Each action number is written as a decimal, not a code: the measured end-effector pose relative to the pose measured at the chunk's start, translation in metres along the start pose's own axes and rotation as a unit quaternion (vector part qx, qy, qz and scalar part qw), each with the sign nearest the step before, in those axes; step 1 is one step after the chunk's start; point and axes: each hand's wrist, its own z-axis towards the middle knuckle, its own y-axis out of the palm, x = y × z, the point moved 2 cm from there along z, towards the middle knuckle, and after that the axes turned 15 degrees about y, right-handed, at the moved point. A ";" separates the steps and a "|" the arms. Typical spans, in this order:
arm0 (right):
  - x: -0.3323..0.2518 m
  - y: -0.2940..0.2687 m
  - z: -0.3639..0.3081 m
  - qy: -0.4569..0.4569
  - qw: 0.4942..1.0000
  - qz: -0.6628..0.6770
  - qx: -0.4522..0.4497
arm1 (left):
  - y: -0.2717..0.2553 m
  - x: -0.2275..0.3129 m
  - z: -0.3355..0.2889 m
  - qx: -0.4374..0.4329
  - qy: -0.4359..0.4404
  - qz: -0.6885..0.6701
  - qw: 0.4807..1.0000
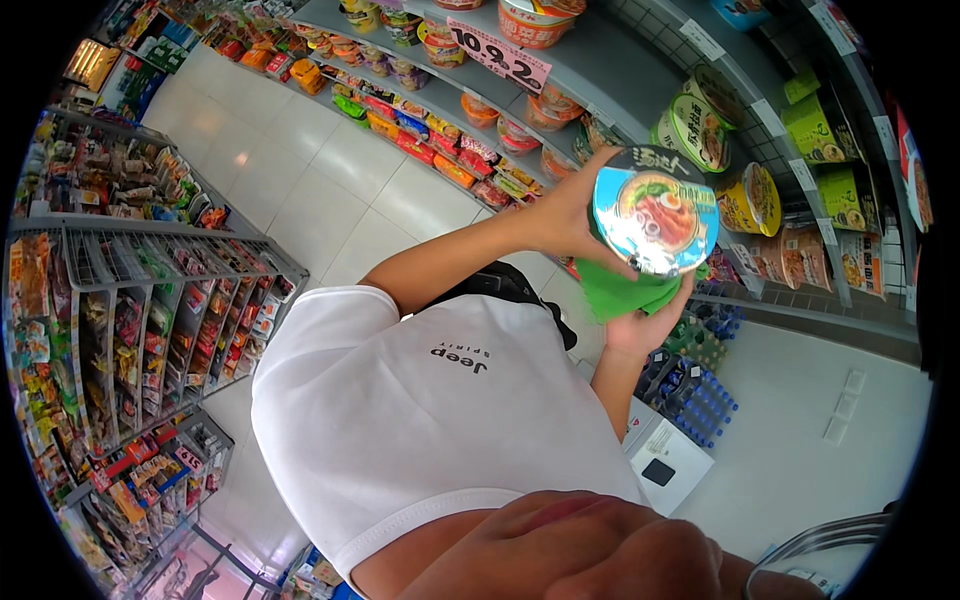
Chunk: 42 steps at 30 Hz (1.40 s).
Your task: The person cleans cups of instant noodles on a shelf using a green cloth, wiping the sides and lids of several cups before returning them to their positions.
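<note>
My left hand [567, 213] is closed around an instant noodle bowl [655, 218] with a blue, picture-printed lid and a dark rim, held in front of the shelves. The lid faces up toward me. A green cloth [622, 293] is bunched against the bowl's near side. Below it, my right hand [645, 328] grips the cloth, its fingers partly hidden behind the folds. Close beyond the held bowl, a green-and-white noodle bowl [692, 133] and a yellow noodle bowl [752, 199] stand on the shelf.
Noodle shelves [625, 75] run along the far side, with a pink price sign [498, 55] on one edge. Snack racks [150, 340] stand at left across the tiled floor [350, 165]. Bottled-drink packs [700, 405] and a white box [670, 465] sit low at right.
</note>
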 end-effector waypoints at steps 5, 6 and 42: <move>0.000 -0.022 0.001 0.036 0.995 0.091 0.004 | 0.009 -0.004 -0.004 -0.035 0.039 0.030 0.998; 0.003 -0.028 -0.001 0.038 0.995 0.089 0.001 | 0.008 -0.005 -0.004 -0.020 0.055 0.044 0.997; -0.002 0.047 0.004 -0.313 0.463 -0.829 0.024 | -0.011 -0.008 -0.011 -0.109 0.117 0.312 0.936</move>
